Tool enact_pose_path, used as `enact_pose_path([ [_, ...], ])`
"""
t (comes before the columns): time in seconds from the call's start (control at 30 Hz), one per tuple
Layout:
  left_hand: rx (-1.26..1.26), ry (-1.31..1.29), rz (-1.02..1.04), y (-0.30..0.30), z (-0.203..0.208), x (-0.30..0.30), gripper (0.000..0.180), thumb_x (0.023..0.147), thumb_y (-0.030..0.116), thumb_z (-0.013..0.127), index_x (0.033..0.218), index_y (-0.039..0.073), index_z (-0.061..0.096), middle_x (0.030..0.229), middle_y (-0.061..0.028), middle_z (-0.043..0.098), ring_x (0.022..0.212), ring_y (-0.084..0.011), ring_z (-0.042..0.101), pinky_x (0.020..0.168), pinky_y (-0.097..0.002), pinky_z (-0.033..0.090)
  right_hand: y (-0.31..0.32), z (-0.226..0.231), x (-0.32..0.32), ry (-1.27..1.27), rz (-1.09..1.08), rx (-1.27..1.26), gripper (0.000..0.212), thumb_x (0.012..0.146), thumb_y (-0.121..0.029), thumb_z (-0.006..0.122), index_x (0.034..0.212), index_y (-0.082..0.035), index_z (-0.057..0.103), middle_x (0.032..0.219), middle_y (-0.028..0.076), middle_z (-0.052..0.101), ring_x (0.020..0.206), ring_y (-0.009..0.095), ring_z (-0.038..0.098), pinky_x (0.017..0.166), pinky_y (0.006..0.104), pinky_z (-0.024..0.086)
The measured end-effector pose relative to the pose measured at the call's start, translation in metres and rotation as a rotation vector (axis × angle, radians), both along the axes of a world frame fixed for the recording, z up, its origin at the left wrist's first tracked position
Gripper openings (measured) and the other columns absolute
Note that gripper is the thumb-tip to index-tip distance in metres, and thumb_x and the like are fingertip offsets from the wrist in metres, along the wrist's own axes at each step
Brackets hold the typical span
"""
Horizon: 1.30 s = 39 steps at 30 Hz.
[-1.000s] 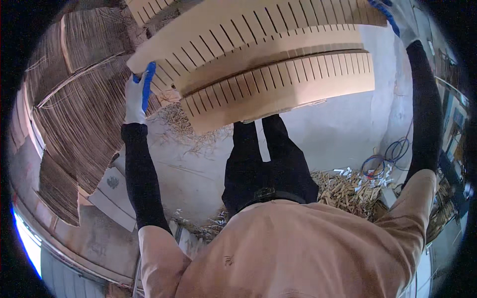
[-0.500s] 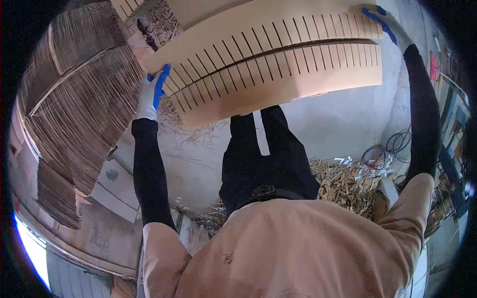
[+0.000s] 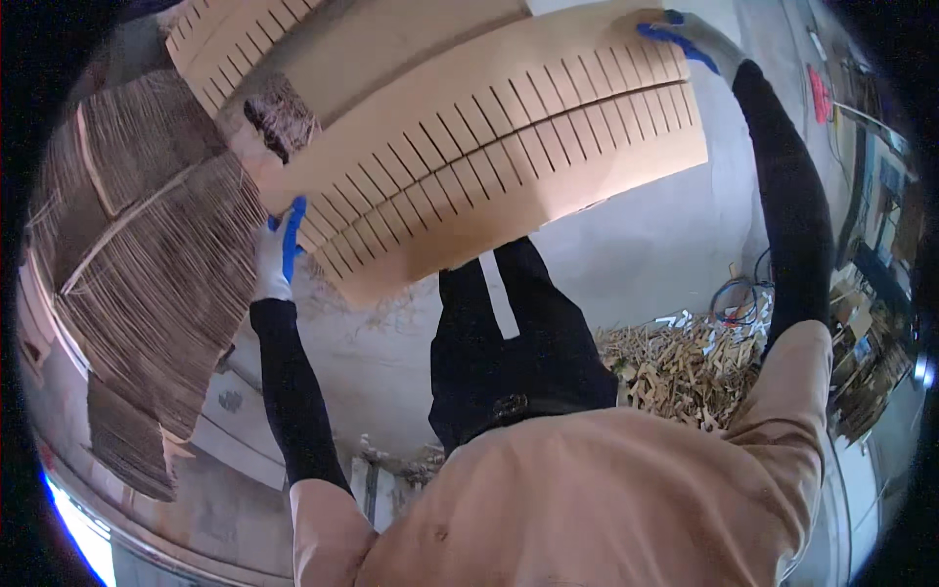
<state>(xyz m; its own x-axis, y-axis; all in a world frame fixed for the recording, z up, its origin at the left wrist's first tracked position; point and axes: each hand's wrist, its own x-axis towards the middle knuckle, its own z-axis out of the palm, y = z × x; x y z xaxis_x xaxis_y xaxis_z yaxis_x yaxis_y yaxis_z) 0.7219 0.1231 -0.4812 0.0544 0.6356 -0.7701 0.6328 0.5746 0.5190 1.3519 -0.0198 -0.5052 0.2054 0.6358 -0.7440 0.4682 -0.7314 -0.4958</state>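
one board (image 3: 479,137) lies at twelve from our belt (image 3: 509,409), long axis slanting eight to two o'clock; our left hand (image 3: 277,256) has its fingers closed on the eight end, our right hand (image 3: 699,44) on the two, neither nearer.

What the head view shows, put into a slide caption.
Left hand and right hand, both gloved, hold opposite ends of slotted cardboard, with stacked corrugated sheets at left.

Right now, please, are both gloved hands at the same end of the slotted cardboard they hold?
No, the left hand and right hand are at opposite ends of the cardboard.
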Motion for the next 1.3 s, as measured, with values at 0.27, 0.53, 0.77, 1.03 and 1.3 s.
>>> enact_pose_path([
  [0.27,0.042,-0.043,0.049,-0.002,-0.001,0.000,0.045,0.080,0.031,0.070,0.114,0.004,0.056,0.095,-0.0039,0.063,0.078,-0.0098,0.060,0.058,-0.0256,0.050,0.003,-0.005,0.015,-0.458,0.351,0.132,0.060,0.069,-0.065,0.064,0.068,-0.006,0.066,0.053,0.003,0.052,0.048,0.010,0.050,0.046,0.0283,0.040],
  [0.53,0.077,0.042,-0.111,0.005,0.002,-0.006,0.046,0.082,0.031,0.068,0.114,0.000,0.055,0.097,-0.0040,0.063,0.083,-0.0100,0.058,0.067,-0.0240,0.048,-0.006,0.017,-0.005,0.119,-0.117,0.160,0.062,0.074,-0.051,0.069,0.109,-0.001,0.059,0.088,0.005,0.061,0.078,0.011,0.055,0.069,0.0239,0.044],
  [0.77,0.648,0.127,-0.620,0.056,0.076,0.070,0.064,0.075,0.024,0.073,0.126,-0.004,0.046,0.119,-0.0160,0.058,0.104,-0.0225,0.059,0.084,-0.0308,0.047,-0.040,0.017,0.007,0.143,-0.192,0.274,0.072,0.078,-0.053,0.064,0.124,0.000,0.048,0.105,0.008,0.059,0.095,0.014,0.053,0.082,0.0258,0.041],
  [1.03,0.047,-0.353,-1.069,0.045,0.030,0.341,0.070,0.082,0.043,0.063,0.135,0.003,0.038,0.132,-0.0136,0.047,0.121,-0.0201,0.044,0.100,-0.0320,0.034,-0.029,-0.003,-0.014,0.236,-0.343,0.231,0.062,0.085,-0.049,0.055,0.126,-0.003,0.050,0.115,0.007,0.058,0.105,0.014,0.051,0.092,0.0279,0.038],
  [1.3,-0.327,-0.343,-1.100,0.017,-0.012,0.410,0.073,0.080,0.036,0.068,0.137,0.004,0.035,0.130,-0.0101,0.048,0.118,-0.0178,0.045,0.099,-0.0290,0.035,-0.035,-0.004,-0.019,0.038,-0.309,0.237,0.072,0.074,-0.067,0.054,0.099,0.000,0.063,0.081,0.010,0.060,0.075,0.021,0.054,0.073,0.0315,0.043],
])
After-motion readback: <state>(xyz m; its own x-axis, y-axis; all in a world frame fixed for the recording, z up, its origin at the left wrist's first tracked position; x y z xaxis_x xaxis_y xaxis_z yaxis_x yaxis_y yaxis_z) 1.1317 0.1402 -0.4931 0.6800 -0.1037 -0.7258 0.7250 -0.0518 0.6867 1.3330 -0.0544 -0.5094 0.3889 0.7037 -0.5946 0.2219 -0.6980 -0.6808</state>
